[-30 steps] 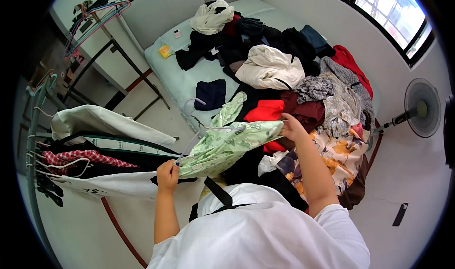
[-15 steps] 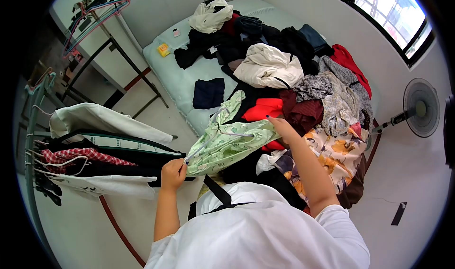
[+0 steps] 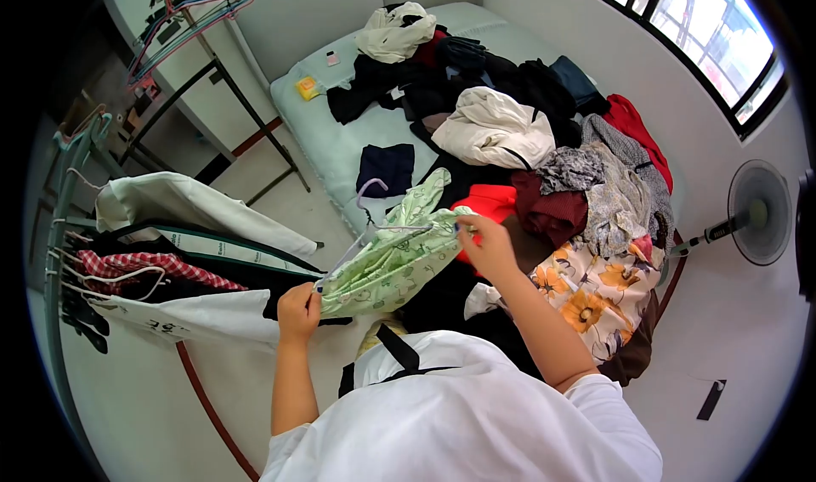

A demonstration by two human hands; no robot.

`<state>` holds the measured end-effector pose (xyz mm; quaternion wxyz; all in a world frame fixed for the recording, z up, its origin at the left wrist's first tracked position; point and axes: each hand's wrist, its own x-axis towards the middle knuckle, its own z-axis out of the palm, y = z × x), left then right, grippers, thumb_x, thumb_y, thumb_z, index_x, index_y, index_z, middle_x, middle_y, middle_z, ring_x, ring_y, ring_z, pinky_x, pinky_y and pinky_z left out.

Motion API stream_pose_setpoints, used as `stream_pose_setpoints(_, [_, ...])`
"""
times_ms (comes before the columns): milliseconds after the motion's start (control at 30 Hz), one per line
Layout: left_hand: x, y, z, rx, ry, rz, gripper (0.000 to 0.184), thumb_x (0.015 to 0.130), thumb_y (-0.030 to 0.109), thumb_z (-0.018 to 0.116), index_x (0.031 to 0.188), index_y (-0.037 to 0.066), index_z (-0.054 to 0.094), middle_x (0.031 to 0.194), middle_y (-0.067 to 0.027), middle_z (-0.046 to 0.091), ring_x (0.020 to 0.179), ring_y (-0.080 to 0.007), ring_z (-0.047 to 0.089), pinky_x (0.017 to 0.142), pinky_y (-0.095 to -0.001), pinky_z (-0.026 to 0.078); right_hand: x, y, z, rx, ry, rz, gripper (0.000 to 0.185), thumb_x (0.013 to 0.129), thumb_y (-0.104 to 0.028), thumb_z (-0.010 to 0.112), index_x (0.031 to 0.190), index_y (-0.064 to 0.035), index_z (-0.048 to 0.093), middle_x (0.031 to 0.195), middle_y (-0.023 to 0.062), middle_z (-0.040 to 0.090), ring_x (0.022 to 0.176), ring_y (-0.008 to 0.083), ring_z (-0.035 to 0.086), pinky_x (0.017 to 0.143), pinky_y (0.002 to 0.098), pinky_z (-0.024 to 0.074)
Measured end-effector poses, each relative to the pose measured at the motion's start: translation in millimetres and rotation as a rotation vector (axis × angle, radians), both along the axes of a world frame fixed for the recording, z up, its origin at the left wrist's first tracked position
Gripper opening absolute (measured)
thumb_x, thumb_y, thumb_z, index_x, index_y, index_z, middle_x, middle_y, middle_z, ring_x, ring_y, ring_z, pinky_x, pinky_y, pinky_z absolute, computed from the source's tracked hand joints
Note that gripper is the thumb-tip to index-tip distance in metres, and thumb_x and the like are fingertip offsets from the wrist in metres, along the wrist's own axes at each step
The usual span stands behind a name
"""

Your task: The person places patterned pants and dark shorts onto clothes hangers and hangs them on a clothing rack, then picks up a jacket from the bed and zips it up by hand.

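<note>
A pale green patterned garment (image 3: 387, 278) is stretched between both hands, in front of my body. Inside it sits a light purple hanger (image 3: 348, 256), whose hook sticks up from the garment's top. My left hand (image 3: 299, 312) is closed on the left corner, gripping cloth and hanger end together. At the opposite end my right hand (image 3: 491, 248) pinches the garment's edge near the hanger's right tip. Beyond the garment lie a folded navy cloth (image 3: 385, 169) and a bright red cloth (image 3: 486, 203) on the bed.
On my left a rack (image 3: 53, 252) holds several hung garments, including a white one (image 3: 204, 214). Another stand (image 3: 242, 112) carries spare hangers (image 3: 195, 31). Heaped clothes, among them a floral cloth (image 3: 595, 299), cover much of the bed (image 3: 314, 150). A fan (image 3: 758, 214) stands at right.
The garment and both hands have shifted slightly left, with my right hand moving in toward my left. The hanger's hook now stands up clear of the cloth.
</note>
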<state>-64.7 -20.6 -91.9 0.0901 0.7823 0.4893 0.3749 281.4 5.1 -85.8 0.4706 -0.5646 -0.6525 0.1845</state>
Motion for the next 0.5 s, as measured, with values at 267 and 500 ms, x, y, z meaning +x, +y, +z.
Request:
stream_pose_setpoints(267, [-3.5, -3.5, 10.0, -0.041, -0.007, 0.002, 0.006, 0.07, 0.003, 0.057, 0.074, -0.001, 0.054, 0.064, -0.0141, 0.052, 0.058, -0.032, 0.052, 0.052, -0.0368, 0.04, 6.5, -2.7, -6.7, -0.307, -0.1, -0.167, 0.024, 0.078, -0.021, 0.062, 0.089, -0.0017, 0.055, 0.072, 0.0086, 0.058, 0.06, 0.0222, 0.056, 0.056, 0.0315, 0.0436])
stream_pose_setpoints(500, [-0.6, -4.6, 8.8, -0.033, -0.012, -0.052, 0.005, 0.07, 0.003, 0.057, 0.074, 0.0, 0.056, 0.065, -0.0139, 0.055, 0.058, -0.0308, 0.054, 0.053, -0.0351, 0.043, 1.8, 15.5, -24.8, -0.238, -0.056, -0.225, 0.025, 0.075, -0.018, 0.06, 0.091, -0.0019, 0.051, 0.069, 0.0112, 0.06, 0.061, 0.0241, 0.06, 0.057, 0.0347, 0.045])
